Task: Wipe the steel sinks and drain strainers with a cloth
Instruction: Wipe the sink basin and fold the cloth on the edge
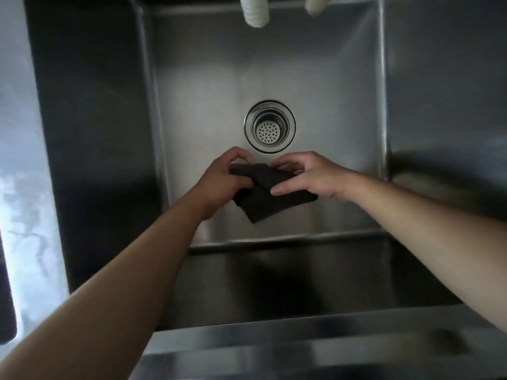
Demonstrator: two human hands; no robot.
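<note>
Two bare forearms extend into view, no sleeves visible to frame edge. Left hand (225, 179) & right hand (304, 176) ungloved. No rings, watch or wristbands visible on either.

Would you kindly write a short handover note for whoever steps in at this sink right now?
Left hand: grips the left end of the dark cloth.
Right hand: pinches the cloth's right edge.
The cloth is bunched and held between both hands, above the steel sink floor, just in front of the drain strainer.
Done: cannot tell from this view.
Left: the cloth is not on the strainer now; wipe it, the basin, then the other sinks.
</note>
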